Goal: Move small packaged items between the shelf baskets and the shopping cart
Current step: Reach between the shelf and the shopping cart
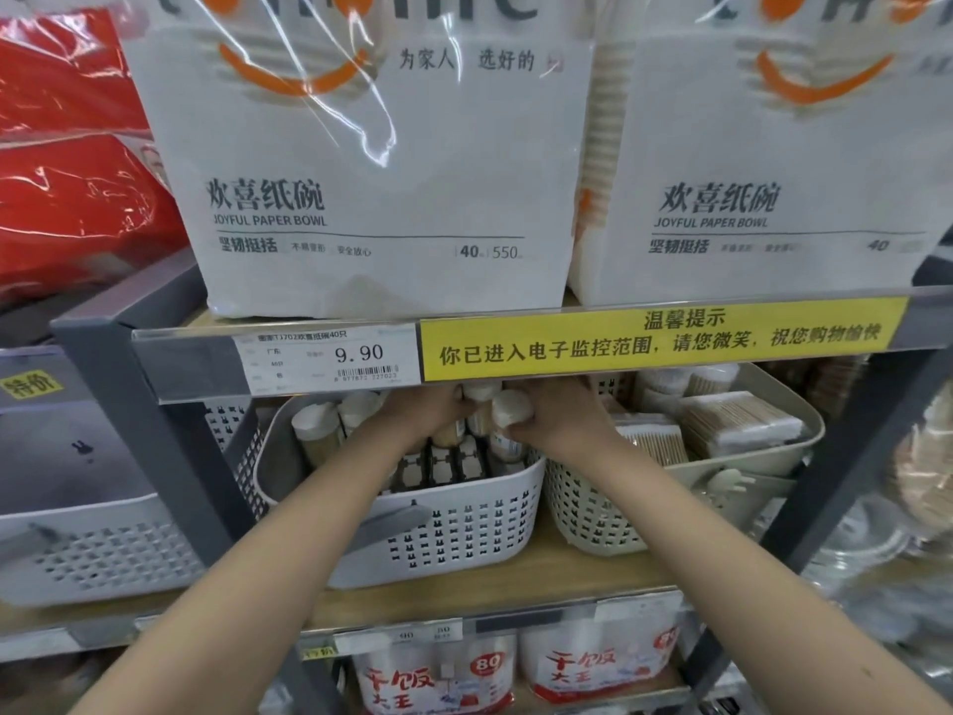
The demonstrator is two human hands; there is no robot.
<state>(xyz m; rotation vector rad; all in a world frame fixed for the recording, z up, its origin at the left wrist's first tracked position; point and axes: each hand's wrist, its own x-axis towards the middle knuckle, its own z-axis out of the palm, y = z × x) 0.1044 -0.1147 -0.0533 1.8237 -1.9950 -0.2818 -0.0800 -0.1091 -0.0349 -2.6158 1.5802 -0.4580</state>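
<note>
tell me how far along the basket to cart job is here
Nothing visibly done: no cart is in view. In hand: both hands are in the white basket on the shelf; the right hand grips a small white-capped bottle, and the left hand is curled among the bottles, its hold unclear. Left: lifting items out and carrying them to the cart.

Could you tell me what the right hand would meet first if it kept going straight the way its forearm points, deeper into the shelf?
Probably more white-capped bottles at the back of the white basket. The right hand already grips one bottle, and the yellow sign strip hides what lies beyond, so depth is uncertain.
</note>
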